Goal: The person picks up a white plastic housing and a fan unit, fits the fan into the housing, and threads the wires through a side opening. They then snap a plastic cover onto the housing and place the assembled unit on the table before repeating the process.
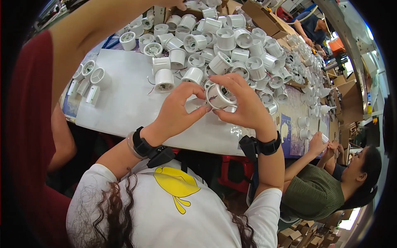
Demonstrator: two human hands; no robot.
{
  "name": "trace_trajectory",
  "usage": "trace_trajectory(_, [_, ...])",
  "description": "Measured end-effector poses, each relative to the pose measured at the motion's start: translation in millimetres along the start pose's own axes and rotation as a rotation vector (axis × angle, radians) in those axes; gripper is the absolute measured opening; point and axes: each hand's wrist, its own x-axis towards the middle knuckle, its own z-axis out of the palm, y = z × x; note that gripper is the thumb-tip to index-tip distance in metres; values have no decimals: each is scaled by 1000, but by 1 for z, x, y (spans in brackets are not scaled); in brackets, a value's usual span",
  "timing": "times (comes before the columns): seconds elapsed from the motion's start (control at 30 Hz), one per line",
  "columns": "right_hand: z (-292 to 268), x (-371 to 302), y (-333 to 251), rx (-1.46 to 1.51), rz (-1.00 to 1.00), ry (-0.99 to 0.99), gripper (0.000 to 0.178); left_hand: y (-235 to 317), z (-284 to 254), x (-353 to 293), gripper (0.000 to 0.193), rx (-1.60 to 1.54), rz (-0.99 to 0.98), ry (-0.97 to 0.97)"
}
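A white cylindrical plastic housing (pixel 216 101) is held up over the front of the white table sheet. Its open end shows a small green circuit board and thin wires. My right hand (pixel 248 101) curls round its right side, thumb below and fingers above. My left hand (pixel 180 108) closes on its left edge with thumb and index finger; what the fingertips pinch there, housing or wire, is partly hidden. Just beyond both hands lies a heap of similar white housings (pixel 225 39), some with boards and wires showing.
Several slotted white parts (pixel 100 78) stand at the table's left. A co-worker's arm in a dark red sleeve (pixel 39 124) reaches across from the left. At the right, a co-worker in green (pixel 316 192) handles a white part. Cardboard boxes (pixel 264 18) stand behind the heap.
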Motion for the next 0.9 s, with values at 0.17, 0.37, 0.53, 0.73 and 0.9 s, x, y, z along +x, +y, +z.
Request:
trace_trajectory(0.17, [-7,-6,5,31,-5,52,67,8,10,8,19,29,48,69])
trace_trajectory(0.37, [-11,-9,5,1,-34,78,67,12,14,12,15,59,39,122])
trace_trajectory(0.53, [-21,-2,4,-24,11,76,69,16,16,22,14,46,-11,157])
trace_trajectory(0.73, [-28,18,20,31,23,2,69,8,13,37,12,-1,-134,166])
trace_trajectory(0.9, [-30,40,30,101,-108,-56,68,-1,0,42,12,3,-170,198])
